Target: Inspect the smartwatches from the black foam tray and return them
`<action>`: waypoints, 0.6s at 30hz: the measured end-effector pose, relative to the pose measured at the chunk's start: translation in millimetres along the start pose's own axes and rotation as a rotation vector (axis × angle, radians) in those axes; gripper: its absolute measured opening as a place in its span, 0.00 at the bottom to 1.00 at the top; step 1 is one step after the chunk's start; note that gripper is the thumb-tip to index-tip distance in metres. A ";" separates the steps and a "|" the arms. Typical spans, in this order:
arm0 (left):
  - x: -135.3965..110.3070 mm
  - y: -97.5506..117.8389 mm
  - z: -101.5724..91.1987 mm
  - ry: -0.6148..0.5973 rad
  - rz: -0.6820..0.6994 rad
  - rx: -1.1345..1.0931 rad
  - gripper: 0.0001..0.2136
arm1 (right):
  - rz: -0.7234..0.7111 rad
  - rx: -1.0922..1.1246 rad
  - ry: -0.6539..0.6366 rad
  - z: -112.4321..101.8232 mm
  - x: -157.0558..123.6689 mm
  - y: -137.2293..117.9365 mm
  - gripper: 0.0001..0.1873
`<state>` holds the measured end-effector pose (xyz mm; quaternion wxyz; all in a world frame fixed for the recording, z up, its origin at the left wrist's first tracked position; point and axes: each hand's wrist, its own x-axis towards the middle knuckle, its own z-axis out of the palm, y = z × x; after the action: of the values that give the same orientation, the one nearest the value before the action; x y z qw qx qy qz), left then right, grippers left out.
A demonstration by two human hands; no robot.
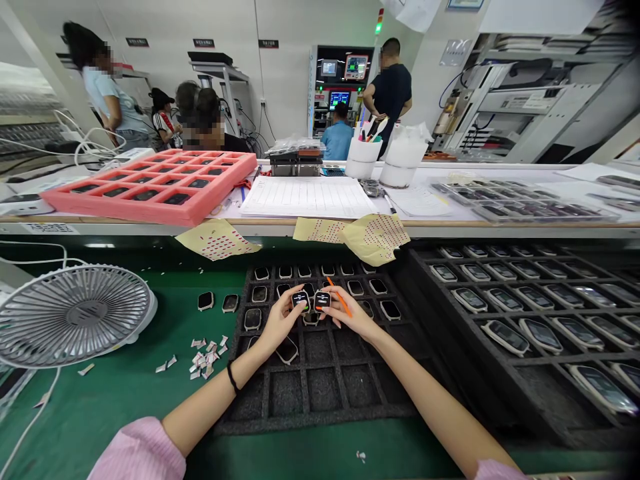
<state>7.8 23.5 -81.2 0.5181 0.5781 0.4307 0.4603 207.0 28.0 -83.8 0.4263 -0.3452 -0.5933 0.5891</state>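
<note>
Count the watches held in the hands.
2: one watch in the left hand, another watch in the right hand, both above the foam tray. None seems hidden.

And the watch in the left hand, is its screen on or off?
On: the watch in the left hand shows white text and a green patch.

A cabinet (314, 80) with lit screens (339, 100) stands by a pale wall (290, 73). Left of the cabinet hang three dark signs (203, 43); right of it, a signal light (379, 29) glows green; before it runs a white shelf (450, 232).
</note>
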 end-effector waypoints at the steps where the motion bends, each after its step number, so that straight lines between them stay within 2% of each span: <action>1: -0.2 0.9 -0.3 0.003 -0.013 -0.002 0.26 | -0.002 -0.001 -0.002 -0.1 0.0 0.1 0.21; 11: -0.7 1.6 -2.2 -0.013 -0.006 -0.012 0.24 | 0.019 -0.006 0.064 0.1 0.0 -1.2 0.17; 18: -0.9 5.1 -2.7 0.019 -0.013 0.033 0.21 | 0.016 -0.013 0.095 -0.4 -0.2 -0.2 0.15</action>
<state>5.1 22.7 -76.1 0.5075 0.5793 0.4469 0.4551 207.4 28.0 -83.7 0.4471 -0.3805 -0.5733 0.5716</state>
